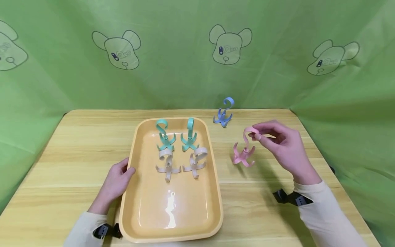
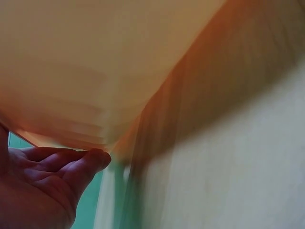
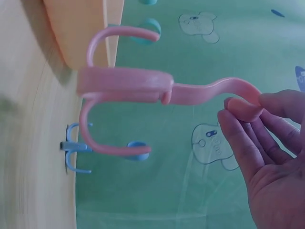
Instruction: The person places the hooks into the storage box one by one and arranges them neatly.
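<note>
My right hand (image 1: 284, 144) pinches a pink multi-prong hook (image 1: 246, 152) by its curled top, right of the tray. In the right wrist view the pink hook (image 3: 126, 86) reaches away from the fingers, its prongs clear of the wooden surface. My left hand (image 1: 115, 180) holds the left rim of a light orange tray (image 1: 172, 236), thumb over the edge. Inside the tray's upper half stand two teal hooks (image 1: 166, 140) (image 1: 189, 139) and, nearer, two pale grey hooks (image 1: 168, 168) (image 1: 194, 166). The left wrist view shows the tray's underside (image 2: 71, 62) above the fingers.
A blue hook (image 1: 223, 116) stands on the wooden table (image 1: 253, 219) near its back edge, beyond the pink one. Green curtains (image 1: 179, 68) with printed bear heads hang behind and at both sides.
</note>
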The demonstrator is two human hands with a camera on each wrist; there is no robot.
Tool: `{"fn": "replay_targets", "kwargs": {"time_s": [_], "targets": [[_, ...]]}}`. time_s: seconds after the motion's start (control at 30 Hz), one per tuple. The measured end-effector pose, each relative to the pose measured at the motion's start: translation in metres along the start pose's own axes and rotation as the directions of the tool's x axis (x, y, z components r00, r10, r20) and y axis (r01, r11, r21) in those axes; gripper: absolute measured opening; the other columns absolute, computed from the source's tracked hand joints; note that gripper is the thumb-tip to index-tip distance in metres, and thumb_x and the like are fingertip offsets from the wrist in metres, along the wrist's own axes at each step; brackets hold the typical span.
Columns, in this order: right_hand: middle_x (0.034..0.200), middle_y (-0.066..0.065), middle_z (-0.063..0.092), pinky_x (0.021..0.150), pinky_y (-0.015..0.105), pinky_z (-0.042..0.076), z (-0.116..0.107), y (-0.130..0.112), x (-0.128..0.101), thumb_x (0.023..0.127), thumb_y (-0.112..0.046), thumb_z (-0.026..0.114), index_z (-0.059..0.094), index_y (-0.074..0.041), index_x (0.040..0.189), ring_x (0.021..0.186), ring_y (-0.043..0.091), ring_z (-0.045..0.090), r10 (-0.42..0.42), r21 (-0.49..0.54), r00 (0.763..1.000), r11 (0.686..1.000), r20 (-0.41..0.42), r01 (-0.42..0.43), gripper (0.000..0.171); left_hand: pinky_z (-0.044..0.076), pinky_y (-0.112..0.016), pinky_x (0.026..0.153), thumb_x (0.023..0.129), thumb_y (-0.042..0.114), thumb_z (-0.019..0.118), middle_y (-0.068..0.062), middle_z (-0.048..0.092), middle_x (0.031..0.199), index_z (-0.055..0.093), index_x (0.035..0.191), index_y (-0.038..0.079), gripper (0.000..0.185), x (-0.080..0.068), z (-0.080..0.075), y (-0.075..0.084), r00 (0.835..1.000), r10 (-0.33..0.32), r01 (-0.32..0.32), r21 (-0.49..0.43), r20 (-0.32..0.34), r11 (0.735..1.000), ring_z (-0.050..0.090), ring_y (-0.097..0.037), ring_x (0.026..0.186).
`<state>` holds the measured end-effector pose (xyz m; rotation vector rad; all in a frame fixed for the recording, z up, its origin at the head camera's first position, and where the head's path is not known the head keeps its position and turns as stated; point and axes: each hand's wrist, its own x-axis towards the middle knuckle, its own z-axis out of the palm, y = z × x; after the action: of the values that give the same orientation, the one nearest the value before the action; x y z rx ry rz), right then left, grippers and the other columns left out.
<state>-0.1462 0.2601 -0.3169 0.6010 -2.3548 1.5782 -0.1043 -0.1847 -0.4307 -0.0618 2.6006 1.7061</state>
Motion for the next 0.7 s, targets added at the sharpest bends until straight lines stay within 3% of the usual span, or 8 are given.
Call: {"fn": "replay_targets", "kwargs": {"time_s": [0.27,0.57,0.7], "targets": [[0.104,0.018,0.067,0.085,0.026,0.053,0.004,-0.012,-0.015,0.083,0.02,0.064,0.067,0.011,0.109,0.095,0.023,0.065,-0.058,0.079,0.997,0.995,0.048,0.054,0.028,0.057,-0.032,0.06,0.092,0.002,0.047,-0.025,0.067,0.099,0.057,0.129,-0.009,0.04,0.004,0.003,0.002,1.0,0.009,-0.009,0.005,0.012,1.0,0.066,-0.026,0.073],[0.103,0.012,0.068,0.079,0.026,0.055,0.013,-0.026,-0.02,0.078,0.023,0.066,0.07,0.004,0.107,0.093,0.02,0.064,-0.107,-0.045,0.987,0.993,0.121,0.113,0.035,0.057,-0.033,0.06,0.092,0.001,0.048,-0.026,0.066,0.1,0.056,0.13,-0.01,0.04,0.0,-0.001,-0.001,1.0,-0.006,0.006,-0.018,0.009,1.0,0.066,-0.027,0.074],[0.102,0.015,0.067,0.08,0.025,0.055,0.015,-0.033,-0.022,0.075,0.028,0.065,0.069,0.006,0.108,0.093,0.02,0.064,-0.186,0.002,0.972,0.982,0.146,0.187,0.04,0.058,-0.033,0.06,0.092,0.0,0.048,-0.027,0.066,0.101,0.055,0.131,-0.011,0.041,0.0,-0.002,-0.001,1.0,-0.009,0.009,-0.027,0.008,1.0,0.067,-0.028,0.074]]}}
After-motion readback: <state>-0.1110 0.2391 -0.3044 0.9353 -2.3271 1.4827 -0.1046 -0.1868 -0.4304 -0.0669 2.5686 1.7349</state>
